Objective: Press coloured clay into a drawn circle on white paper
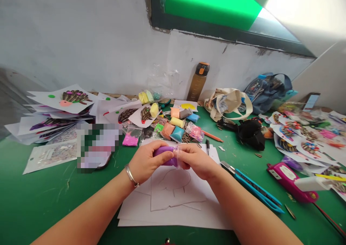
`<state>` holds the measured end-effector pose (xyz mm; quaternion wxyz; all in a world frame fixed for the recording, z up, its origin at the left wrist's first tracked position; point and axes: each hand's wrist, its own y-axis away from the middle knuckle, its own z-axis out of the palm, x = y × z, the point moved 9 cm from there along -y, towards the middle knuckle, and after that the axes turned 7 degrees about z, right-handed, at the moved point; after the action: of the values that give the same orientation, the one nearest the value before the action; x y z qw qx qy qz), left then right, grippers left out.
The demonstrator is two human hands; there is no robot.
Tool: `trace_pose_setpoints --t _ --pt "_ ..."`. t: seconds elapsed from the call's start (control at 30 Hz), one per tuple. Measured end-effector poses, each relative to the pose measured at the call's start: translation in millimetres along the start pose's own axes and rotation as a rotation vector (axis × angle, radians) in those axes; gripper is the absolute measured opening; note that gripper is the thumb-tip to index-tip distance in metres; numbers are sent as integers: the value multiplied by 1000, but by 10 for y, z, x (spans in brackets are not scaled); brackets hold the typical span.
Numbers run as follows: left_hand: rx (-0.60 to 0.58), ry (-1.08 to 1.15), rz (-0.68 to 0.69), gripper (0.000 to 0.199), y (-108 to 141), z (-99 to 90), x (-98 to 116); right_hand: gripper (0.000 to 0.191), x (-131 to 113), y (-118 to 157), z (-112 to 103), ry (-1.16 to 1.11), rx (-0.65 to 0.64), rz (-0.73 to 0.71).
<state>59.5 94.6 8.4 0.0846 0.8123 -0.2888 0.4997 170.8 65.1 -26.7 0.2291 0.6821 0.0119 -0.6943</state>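
Observation:
A purple packet of soft material in clear plastic (165, 156) is held up between my two hands. My left hand (150, 159), with a silver bracelet at the wrist, has its fingers and thumb wrapped round the purple part. My right hand (195, 160) pinches the clear plastic end of the same packet. Below them lie white paper sheets (146, 212), the top one bearing a pencil outline of a rounded shape with short lines under it. Behind the hands are small coloured packets, among them a blue one (177, 134) and an orange one (167, 130).
To the left are stacked pictures (72, 102) and a blurred-out flat object (98, 145). A bottle (198, 82) stands by the wall. Right of the paper lie a blue cutter (251, 187), a black pen (208, 146) and a magenta glue gun (290, 182), its cord trailing toward the lower right.

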Motion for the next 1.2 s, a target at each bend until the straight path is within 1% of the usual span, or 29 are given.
trace_pose_setpoints --t 0.1,0.17,0.27,0.33,0.43,0.5,0.6,0.67,0.73,0.83,0.97,1.07,1.2 --pt "-27 -69 9 33 3 42 -20 28 48 -16 -8 -3 15 39" --pt "-28 -91 21 34 7 51 -22 28 50 -19 19 -11 -20 39" --pt "-25 -61 29 34 16 49 -16 32 6 -7 65 -36 -88 8" --pt "-25 -40 15 34 25 47 -19 35 -23 3 62 -22 -90 -4" --pt "-37 -33 -8 35 40 72 -24 31 -21 12 74 31 -91 19" --pt "-46 -53 -11 35 46 100 -24 26 10 4 71 73 -65 47" --pt "-28 -119 -21 34 42 114 -40 19 75 -33 22 104 32 73" --pt "-9 -155 -24 33 30 109 -50 15 123 -65 0 73 72 83" --pt "10 -177 -25 33 17 93 -57 14 162 -89 -2 25 70 93" --pt "32 -164 -55 35 9 50 -88 16 172 -88 7 -33 16 107" --pt "72 -43 -113 38 18 -20 -142 27 102 -46 14 -103 -75 89" --pt "79 -10 -114 38 25 -28 -146 34 65 -36 -8 -116 -70 61" --pt "47 -76 -68 36 33 12 -108 27 130 -57 4 -52 -28 99"
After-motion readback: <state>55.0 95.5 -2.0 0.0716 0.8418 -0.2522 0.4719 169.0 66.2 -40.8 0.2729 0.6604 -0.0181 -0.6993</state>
